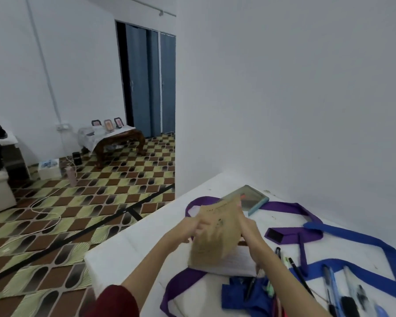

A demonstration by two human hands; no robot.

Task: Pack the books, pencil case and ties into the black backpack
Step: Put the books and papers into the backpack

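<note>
White walls (284, 88), patterned tile floor (89, 202), blue folding doors (151, 83), low wooden table (119, 139).

We hold a stack of brown-covered books (217, 234) upright above the white table (123, 248), left hand (192, 227) and right hand (249, 234) gripping opposite edges. A purple tie (291, 234) and blue tie (357, 239) lie right of the grip; pens (329, 282) lie nearer us.

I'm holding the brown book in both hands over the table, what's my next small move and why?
Probably lift the brown book clear of the white stack and look round for the backpack. Both the left hand and the right hand grip it, tilted up off the stack, yet no black backpack shows on the table among the purple tie, blue tie and pens.
</note>
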